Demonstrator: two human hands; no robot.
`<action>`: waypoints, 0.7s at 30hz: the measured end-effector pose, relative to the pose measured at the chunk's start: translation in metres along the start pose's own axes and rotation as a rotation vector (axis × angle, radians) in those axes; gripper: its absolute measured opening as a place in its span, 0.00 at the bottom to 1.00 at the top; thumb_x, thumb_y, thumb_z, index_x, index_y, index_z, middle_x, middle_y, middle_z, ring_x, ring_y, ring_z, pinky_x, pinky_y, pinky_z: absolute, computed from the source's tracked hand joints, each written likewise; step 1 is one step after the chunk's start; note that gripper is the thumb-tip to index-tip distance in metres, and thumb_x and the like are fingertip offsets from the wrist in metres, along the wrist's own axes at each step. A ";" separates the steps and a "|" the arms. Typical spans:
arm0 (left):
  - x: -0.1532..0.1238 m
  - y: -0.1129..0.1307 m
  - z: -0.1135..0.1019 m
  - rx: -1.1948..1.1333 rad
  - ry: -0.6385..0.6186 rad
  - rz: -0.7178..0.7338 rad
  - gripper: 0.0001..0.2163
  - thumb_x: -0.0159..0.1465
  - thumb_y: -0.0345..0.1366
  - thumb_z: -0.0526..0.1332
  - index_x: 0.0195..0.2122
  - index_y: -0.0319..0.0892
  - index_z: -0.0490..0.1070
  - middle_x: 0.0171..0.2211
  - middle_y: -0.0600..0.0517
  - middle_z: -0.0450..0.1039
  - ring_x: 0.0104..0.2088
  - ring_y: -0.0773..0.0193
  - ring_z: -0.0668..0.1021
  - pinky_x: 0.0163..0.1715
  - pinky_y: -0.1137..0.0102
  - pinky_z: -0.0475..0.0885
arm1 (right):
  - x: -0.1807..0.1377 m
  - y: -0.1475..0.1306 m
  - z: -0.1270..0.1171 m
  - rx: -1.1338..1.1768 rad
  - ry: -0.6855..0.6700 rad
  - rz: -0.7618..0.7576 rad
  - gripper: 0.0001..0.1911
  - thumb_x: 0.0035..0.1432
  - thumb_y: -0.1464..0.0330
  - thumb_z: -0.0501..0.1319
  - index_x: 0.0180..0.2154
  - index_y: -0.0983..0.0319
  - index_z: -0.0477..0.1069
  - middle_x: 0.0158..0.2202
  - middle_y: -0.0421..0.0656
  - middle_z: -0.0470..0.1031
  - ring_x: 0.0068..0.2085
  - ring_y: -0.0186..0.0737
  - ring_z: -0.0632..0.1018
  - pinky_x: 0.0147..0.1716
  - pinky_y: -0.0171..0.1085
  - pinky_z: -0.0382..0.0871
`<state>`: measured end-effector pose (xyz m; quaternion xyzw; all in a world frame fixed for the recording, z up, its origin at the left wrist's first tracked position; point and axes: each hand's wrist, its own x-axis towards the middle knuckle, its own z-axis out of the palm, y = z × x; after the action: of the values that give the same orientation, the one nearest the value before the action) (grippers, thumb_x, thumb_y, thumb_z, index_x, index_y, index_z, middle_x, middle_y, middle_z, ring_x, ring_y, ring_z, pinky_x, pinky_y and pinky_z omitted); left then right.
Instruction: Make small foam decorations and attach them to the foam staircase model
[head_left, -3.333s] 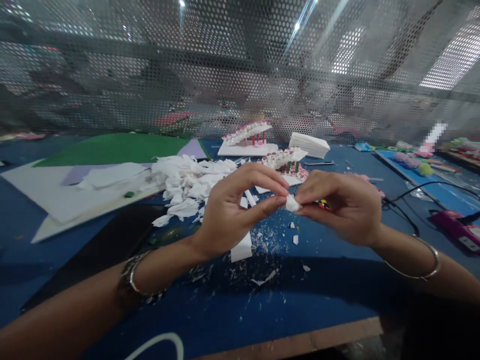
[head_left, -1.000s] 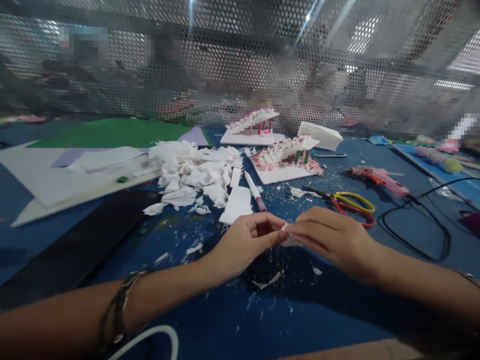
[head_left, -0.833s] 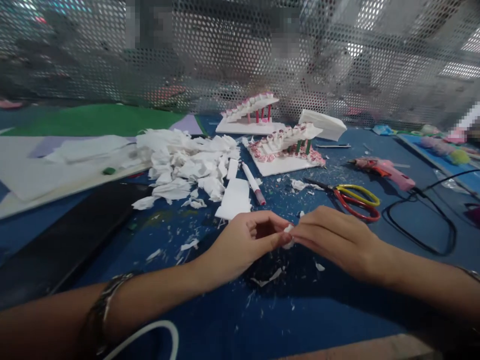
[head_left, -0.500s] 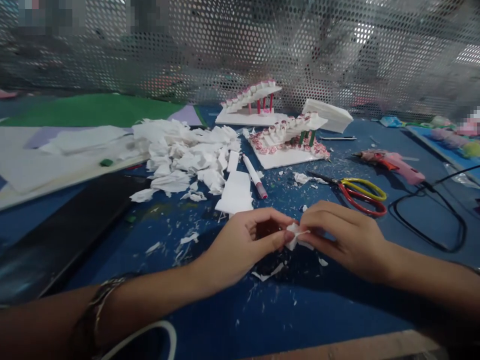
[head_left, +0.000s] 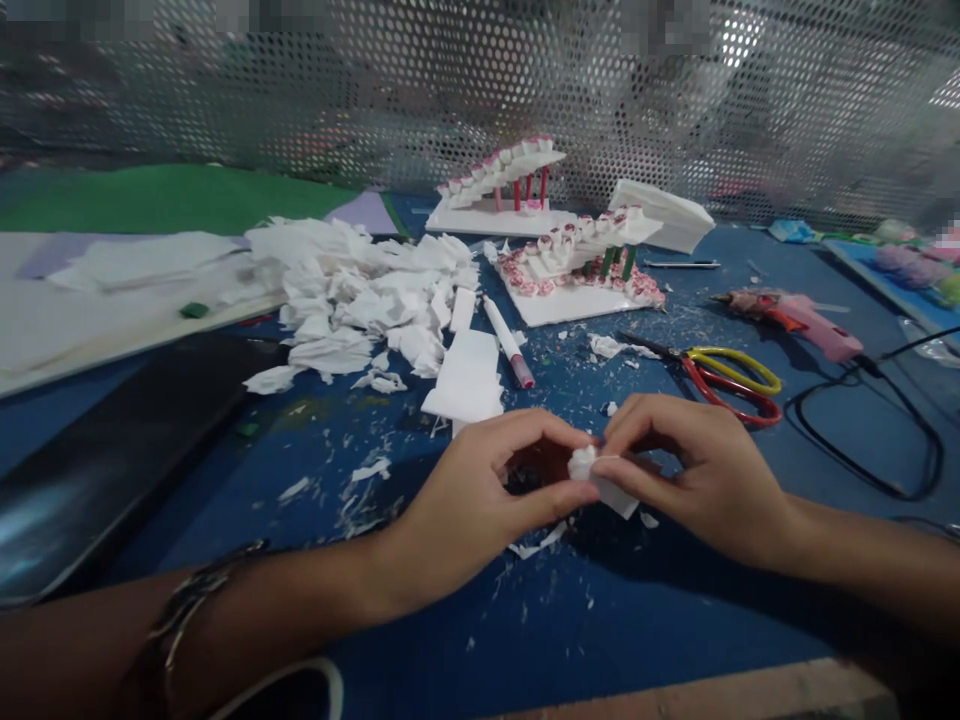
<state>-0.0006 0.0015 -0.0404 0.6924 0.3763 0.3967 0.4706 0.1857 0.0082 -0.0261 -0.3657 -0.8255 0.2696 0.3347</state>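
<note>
Between the fingertips of both hands is a small piece of white paper [head_left: 582, 463], bunched into a little ruffled knob with a flat strip hanging at its right. My left hand [head_left: 510, 475] pinches it from the left with thumb and forefinger. From the right, my right hand [head_left: 690, 475] grips it, its thumb laid across the paper. Both hands are just above the blue table. Beyond my left hand lie a flat white sheet [head_left: 466, 375] and a white marker [head_left: 508, 342] with a red end. Scissors [head_left: 724, 375] with red and yellow handles rest beyond my right hand.
Torn white paper [head_left: 360, 290] is heaped at centre left. Two small stair models, one nearer [head_left: 574, 265] and one farther [head_left: 502, 185], stand at the back before a perforated metal screen [head_left: 420, 90]. A pink glue gun [head_left: 795, 318] with its black cord lies right. A dark slab [head_left: 142, 450] lies left.
The paper in my fingers has turned, and its bunched knob now shows on the left with the strip below right. Both hands stay close together; the view has shifted slightly.
</note>
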 end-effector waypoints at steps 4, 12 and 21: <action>0.000 0.000 0.000 0.040 0.026 -0.003 0.03 0.56 0.33 0.62 0.32 0.43 0.73 0.27 0.54 0.75 0.27 0.70 0.75 0.25 0.79 0.69 | 0.001 0.001 -0.001 0.056 -0.027 -0.006 0.06 0.55 0.68 0.60 0.28 0.64 0.68 0.26 0.40 0.72 0.27 0.29 0.72 0.26 0.29 0.66; 0.004 0.001 -0.007 0.037 -0.004 0.095 0.06 0.59 0.30 0.60 0.36 0.46 0.74 0.32 0.55 0.75 0.32 0.70 0.75 0.30 0.79 0.69 | 0.004 0.003 -0.009 0.126 -0.050 -0.030 0.03 0.56 0.72 0.58 0.31 0.63 0.70 0.29 0.39 0.73 0.30 0.26 0.73 0.29 0.25 0.66; 0.001 0.000 -0.008 -0.104 -0.054 0.014 0.10 0.59 0.30 0.61 0.40 0.49 0.71 0.32 0.59 0.74 0.31 0.74 0.74 0.32 0.81 0.67 | 0.001 0.001 -0.006 0.159 -0.072 -0.026 0.02 0.57 0.72 0.58 0.31 0.64 0.67 0.28 0.38 0.70 0.29 0.25 0.70 0.28 0.25 0.65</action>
<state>-0.0071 0.0052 -0.0382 0.6803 0.3375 0.4001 0.5131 0.1903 0.0103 -0.0223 -0.3174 -0.8176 0.3430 0.3364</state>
